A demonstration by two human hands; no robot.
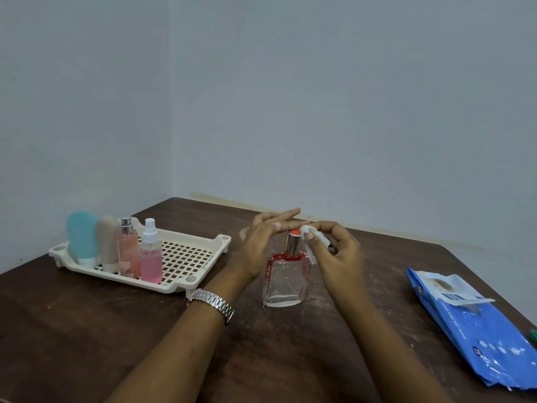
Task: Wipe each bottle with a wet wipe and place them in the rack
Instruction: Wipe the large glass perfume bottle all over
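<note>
Lowest in the frame, two bare forearms reach up the dark tabletop, with a metal watch on the left wrist. At lower right lies a blue wipes pack, its flap lifted. At centre a clear glass bottle stands upright. The right hand has its grip pinched on a white wipe against the silver cap. The left hand has a loose grip: fingers straight, thumb at the cap. At mid left, a cream rack holds four upright bottles crowded at its left end.
</note>
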